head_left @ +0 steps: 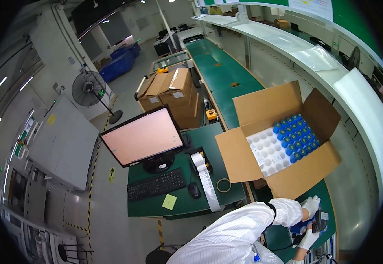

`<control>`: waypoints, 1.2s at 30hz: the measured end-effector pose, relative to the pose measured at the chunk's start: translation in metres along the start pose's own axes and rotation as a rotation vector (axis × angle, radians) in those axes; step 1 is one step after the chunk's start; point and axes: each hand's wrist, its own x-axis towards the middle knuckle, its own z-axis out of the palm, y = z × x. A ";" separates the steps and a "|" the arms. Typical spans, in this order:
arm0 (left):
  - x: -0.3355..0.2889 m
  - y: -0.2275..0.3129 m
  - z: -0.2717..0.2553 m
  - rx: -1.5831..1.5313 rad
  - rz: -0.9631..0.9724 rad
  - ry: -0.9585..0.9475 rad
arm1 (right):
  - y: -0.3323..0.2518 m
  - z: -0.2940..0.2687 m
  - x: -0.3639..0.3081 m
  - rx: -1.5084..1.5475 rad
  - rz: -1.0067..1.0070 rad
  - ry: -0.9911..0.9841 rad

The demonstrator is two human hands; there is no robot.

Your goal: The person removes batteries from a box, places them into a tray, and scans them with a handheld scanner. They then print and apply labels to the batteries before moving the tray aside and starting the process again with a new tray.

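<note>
White-gloved, our right hand grasps one scanner; our left hand is near it, and we cannot tell whether its fingers hold something. Between the hands lie blue pieces, too hidden for counting. Just beyond, one carton with four open flaps contains more than twenty blue cylinders. Farther, we see one mouse, one keyboard, one monitor and, behind, one fan.
</note>
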 end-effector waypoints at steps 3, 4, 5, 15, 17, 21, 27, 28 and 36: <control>0.010 0.011 0.021 -0.158 -0.024 -0.008 | -0.017 -0.006 -0.021 -0.105 0.026 0.053; 0.020 0.005 0.030 -0.656 -0.369 0.067 | -0.029 0.000 -0.025 -0.176 0.066 0.059; 0.029 -0.020 0.042 -0.351 -0.235 0.179 | -0.037 0.018 -0.025 -0.257 0.044 0.034; 0.001 -0.012 -0.012 0.170 0.223 -0.065 | -0.045 0.005 -0.072 -0.328 0.040 0.335; 0.005 -0.011 0.001 0.154 0.196 -0.044 | -0.040 -0.003 -0.078 -0.331 0.048 0.377; 0.019 -0.040 0.032 0.037 0.061 0.017 | -0.038 0.006 -0.079 -0.291 0.057 0.375; -0.005 0.021 -0.083 0.211 0.114 -0.309 | -0.023 0.003 -0.079 -0.326 -0.031 0.410; -0.009 0.034 -0.114 0.082 0.180 -0.309 | -0.023 0.002 -0.077 -0.333 -0.032 0.414; 0.071 -0.106 -0.228 0.038 0.107 0.288 | -0.020 0.001 -0.079 -0.165 0.011 0.438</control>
